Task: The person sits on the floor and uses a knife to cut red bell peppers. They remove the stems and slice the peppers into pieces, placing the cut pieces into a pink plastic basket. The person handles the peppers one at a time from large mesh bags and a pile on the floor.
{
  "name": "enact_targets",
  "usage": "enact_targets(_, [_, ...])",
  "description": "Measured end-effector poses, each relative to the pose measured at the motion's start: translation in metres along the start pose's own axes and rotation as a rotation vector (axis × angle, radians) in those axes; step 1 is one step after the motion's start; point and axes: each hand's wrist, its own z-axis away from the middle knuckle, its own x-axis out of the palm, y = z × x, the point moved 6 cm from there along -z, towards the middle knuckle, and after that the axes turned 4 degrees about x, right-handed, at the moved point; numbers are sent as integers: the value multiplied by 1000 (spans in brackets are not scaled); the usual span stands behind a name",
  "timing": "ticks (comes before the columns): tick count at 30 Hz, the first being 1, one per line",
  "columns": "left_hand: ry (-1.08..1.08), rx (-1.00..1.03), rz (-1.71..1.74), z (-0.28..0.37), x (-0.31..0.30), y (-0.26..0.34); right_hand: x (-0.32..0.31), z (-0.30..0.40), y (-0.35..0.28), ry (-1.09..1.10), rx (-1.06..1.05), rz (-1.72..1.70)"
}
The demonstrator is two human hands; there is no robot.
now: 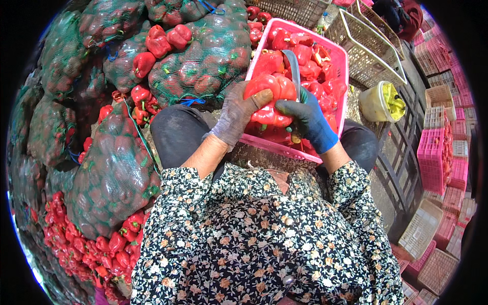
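Note:
My left hand (244, 106), in a worn greyish glove, grips a large red bell pepper (272, 97) with the thumb across its side. From the right, my right hand (307, 118), in a blue glove with a dark palm, holds a knife with a curved blade (292, 68); the blade rises past the pepper's right side. That thumb also presses against the pepper, and the knife's handle is mostly hidden in the fist. Beneath both hands, a pink plastic crate (345, 72) between my knees holds many red peppers (303, 57), some of them cut.
Green mesh sacks (110, 183) full of red peppers crowd the left, with loose peppers (95, 248) around them. A white bucket (375, 103) with a yellow liner stands right, near beige crates (366, 45). Stacked crates (431, 160) line the far right. Another person's hand (98, 282) shows lower left.

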Motion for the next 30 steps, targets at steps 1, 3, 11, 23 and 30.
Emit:
enact_targets(1, [-16,-14,34,2,2,-2,-2,1,5,-20,-20,-72])
enact_targets(3, [-48,-48,102,6,6,-5,-13,4,15,-9,9,-109])
enact_targets(11, [-43,-259,629,13,30,-18,-31,15,19,-98,-141,-435])
enact_targets(23, [29,120,908,-35,-19,-4,-85,30,18,349,-301,-265])
enact_targets(30, [342,44,673,-17,-39,-8,-87,25,-55,548,-98,752])
